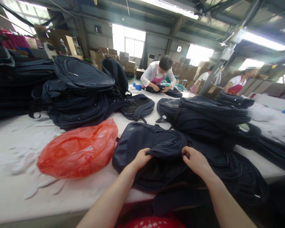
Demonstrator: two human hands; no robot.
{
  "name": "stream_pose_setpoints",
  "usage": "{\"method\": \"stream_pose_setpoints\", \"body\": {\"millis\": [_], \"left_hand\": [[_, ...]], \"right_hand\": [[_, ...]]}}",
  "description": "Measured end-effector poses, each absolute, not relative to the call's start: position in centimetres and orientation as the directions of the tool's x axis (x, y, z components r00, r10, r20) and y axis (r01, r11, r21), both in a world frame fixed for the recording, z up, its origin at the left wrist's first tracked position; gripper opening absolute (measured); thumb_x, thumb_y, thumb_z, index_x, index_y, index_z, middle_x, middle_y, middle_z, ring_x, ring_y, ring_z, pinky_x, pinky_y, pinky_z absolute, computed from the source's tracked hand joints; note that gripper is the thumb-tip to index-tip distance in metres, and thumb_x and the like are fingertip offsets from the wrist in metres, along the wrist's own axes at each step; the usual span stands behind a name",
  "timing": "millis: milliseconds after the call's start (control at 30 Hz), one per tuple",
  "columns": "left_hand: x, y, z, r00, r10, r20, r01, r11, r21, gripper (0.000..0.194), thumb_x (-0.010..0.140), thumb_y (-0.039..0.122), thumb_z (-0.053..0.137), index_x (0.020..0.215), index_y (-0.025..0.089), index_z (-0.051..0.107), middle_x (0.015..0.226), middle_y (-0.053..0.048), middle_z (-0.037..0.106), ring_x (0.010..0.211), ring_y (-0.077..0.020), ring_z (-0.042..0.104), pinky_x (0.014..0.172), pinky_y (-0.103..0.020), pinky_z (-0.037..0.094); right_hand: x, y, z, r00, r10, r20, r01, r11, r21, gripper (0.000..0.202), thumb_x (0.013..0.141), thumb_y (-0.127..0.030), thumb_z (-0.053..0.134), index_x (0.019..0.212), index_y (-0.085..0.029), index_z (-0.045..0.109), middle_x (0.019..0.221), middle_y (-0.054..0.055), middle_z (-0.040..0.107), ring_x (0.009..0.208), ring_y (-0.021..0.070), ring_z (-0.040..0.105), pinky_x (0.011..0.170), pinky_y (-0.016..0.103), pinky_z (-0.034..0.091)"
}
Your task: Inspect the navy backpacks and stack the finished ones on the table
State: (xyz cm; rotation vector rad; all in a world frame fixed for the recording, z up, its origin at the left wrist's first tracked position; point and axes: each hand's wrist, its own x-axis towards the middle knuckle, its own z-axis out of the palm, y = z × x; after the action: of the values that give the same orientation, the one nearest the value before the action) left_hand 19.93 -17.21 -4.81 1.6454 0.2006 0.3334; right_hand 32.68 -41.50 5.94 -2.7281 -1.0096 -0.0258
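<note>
A dark navy backpack [137,139] lies on the table in front of me, its front panel partly lifted into a fold. On the left end of that fold, my left hand [143,158] is closed with the fabric between thumb and fingers. My right hand [194,160] pinches the same panel at its right edge. Below the fold, the backpack's lower part is in shadow. A puffed red plastic bag [80,148] rests just left of the backpack. Another dark backpack [228,167] lies flat beside my right forearm.
Stacked backpacks [83,76] rise at the left, and another pile [204,110] stands at the right. A single backpack [140,106] lies farther back. White paper strips [30,164] litter the white table [9,202]. Across it, a person [158,76] handles a dark bag.
</note>
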Motion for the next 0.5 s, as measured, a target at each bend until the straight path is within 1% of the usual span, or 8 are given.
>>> {"method": "stream_pose_setpoints", "body": {"millis": [100,167,267,300,367,433,500], "left_hand": [[20.1,-17.1,-4.8,0.943,0.324,0.079,-0.05,-0.097,0.994,0.02,0.074,0.035,0.065,0.076,0.015,0.066,0.075,-0.001,0.066,0.074,-0.018,0.06,0.071,-0.027,0.044],[20.2,-17.1,-4.4,0.944,0.322,0.067,-0.039,-0.092,0.995,0.022,0.072,0.034,0.068,0.083,0.015,0.067,0.079,-0.002,0.068,0.076,-0.0183,0.061,0.074,-0.028,0.045],[20.0,-17.3,-3.4,0.945,0.321,0.066,-0.028,-0.123,0.992,0.028,0.069,0.03,0.071,0.093,0.016,0.066,0.086,-0.003,0.07,0.082,-0.0195,0.063,0.079,-0.029,0.046],[19.8,-17.4,-2.9,0.94,0.333,0.076,-0.02,-0.167,0.986,0.031,0.068,0.028,0.071,0.096,0.017,0.066,0.087,-0.003,0.069,0.082,-0.0195,0.063,0.079,-0.03,0.047],[19.3,-17.8,-1.6,0.917,0.377,0.132,-0.009,-0.31,0.951,0.037,0.067,0.025,0.071,0.103,0.018,0.065,0.087,-0.003,0.068,0.081,-0.0194,0.062,0.079,-0.031,0.048],[18.8,-18.5,0.0,0.882,0.401,0.247,-0.024,-0.486,0.873,0.043,0.067,0.019,0.069,0.109,0.02,0.063,0.09,-0.003,0.066,0.085,-0.0205,0.061,0.083,-0.034,0.048],[18.5,-19.3,1.5,0.861,0.351,0.369,-0.067,-0.64,0.766,0.046,0.068,0.016,0.067,0.113,0.022,0.062,0.097,-0.005,0.065,0.093,-0.0229,0.059,0.089,-0.037,0.046]], "right_hand": [[32.9,-42.1,5.6,0.756,0.642,0.129,0.644,-0.693,-0.322,0.012,0.082,-0.026,0.05,0.086,-0.022,0.06,0.077,0.0,0.06,0.068,0.0145,0.055,0.065,0.027,0.039],[33.0,-42.5,5.3,0.767,0.62,0.164,0.627,-0.671,-0.395,0.015,0.085,-0.031,0.049,0.087,-0.022,0.061,0.08,0.001,0.062,0.071,0.0151,0.056,0.068,0.028,0.041],[33.0,-42.9,4.9,0.782,0.585,0.216,0.611,-0.65,-0.452,0.018,0.086,-0.035,0.049,0.088,-0.022,0.062,0.084,0.001,0.064,0.074,0.0163,0.058,0.07,0.029,0.043],[33.0,-43.0,4.8,0.782,0.578,0.232,0.611,-0.638,-0.468,0.019,0.086,-0.036,0.049,0.088,-0.022,0.062,0.084,0.002,0.065,0.074,0.0167,0.059,0.071,0.03,0.044],[33.0,-43.2,4.5,0.783,0.565,0.26,0.61,-0.618,-0.495,0.021,0.086,-0.038,0.05,0.088,-0.021,0.063,0.085,0.003,0.066,0.075,0.0174,0.06,0.072,0.031,0.045],[33.0,-43.3,4.4,0.788,0.547,0.281,0.606,-0.61,-0.511,0.022,0.086,-0.038,0.05,0.088,-0.021,0.063,0.086,0.003,0.066,0.075,0.0177,0.061,0.073,0.031,0.045],[32.9,-43.4,4.3,0.794,0.527,0.303,0.601,-0.609,-0.517,0.022,0.087,-0.038,0.05,0.088,-0.021,0.063,0.086,0.003,0.066,0.076,0.0176,0.061,0.073,0.031,0.046]]}}
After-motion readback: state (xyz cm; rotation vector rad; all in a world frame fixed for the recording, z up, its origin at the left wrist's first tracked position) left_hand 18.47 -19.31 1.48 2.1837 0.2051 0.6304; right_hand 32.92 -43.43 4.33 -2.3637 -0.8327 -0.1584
